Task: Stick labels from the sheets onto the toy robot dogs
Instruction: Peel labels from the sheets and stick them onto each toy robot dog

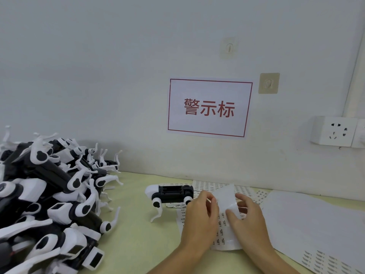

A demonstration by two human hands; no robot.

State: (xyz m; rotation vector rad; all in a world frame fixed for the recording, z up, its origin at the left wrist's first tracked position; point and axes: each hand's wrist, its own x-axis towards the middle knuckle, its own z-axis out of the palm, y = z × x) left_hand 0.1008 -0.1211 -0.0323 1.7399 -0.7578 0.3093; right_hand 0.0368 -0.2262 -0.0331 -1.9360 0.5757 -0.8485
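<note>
1. Pale wall (118, 76) fills the upper part of the frame, above a light yellow-green desk (138, 224) that runs along the bottom.
2. On the wall, right of centre, hangs a white sign (210, 107) with a red border and three red Chinese characters.
3. Two adhesive hooks are stuck to the wall above and to the right of the sign, and a white power socket (335, 131) is mounted at the right edge.
4. A large heap of black-and-white toy robot dogs (49, 194) covers the lower left of the frame, their white legs sticking out in all directions.
5. One single toy dog (169, 194) lies on its side in the lower centre, just left of the hands, partly on a label sheet.
6. Label sheets (221, 230) printed with rows of small dark labels lie on the desk under and behind the hands.
7. More white sheets (316, 224) are spread at the lower right, one showing rows of labels near the bottom corner.
8. The left hand (201, 216) and right hand (248, 220) are close together in the lower centre, fingers curled, both pinching a curled translucent strip of backing (227, 198) that lifts off the sheet below.
</note>
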